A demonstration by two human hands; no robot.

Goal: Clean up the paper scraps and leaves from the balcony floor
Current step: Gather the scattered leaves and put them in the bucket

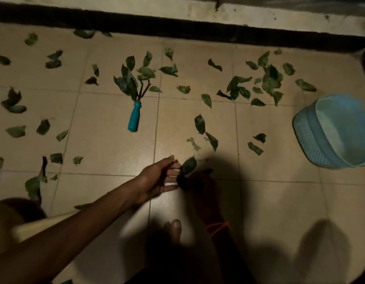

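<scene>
Head view, looking down at a beige tiled balcony floor [107, 148] in dim light. Item one: dark green leaves [267, 78], many, scattered loose over the tiles from the left edge to the right, thickest in a cluster at upper right and thinner near the person. Item two: a small hand rake with a turquoise plastic handle [134, 117], lying flat on the floor left of centre, prongs pointing away, several leaves caught on or lying over the prongs. Item three: a pale blue woven plastic basket [329, 136], tipped on its side at the right edge, mouth facing left toward the leaves. Item four: left hand [161, 179], arm reaching in from lower left, grip pressed together on a single dark green leaf [187, 166] held just above the floor at centre. Item five: right hand [202, 181], in deep shadow just beside the left, an orange cord band [217, 227] at its wrist; it meets the same leaf's lower end, but whether its grip pinches anything cannot be told. A dark band [177, 27] runs along the far edge of the floor below a stained pale wall [259, 15].
</scene>
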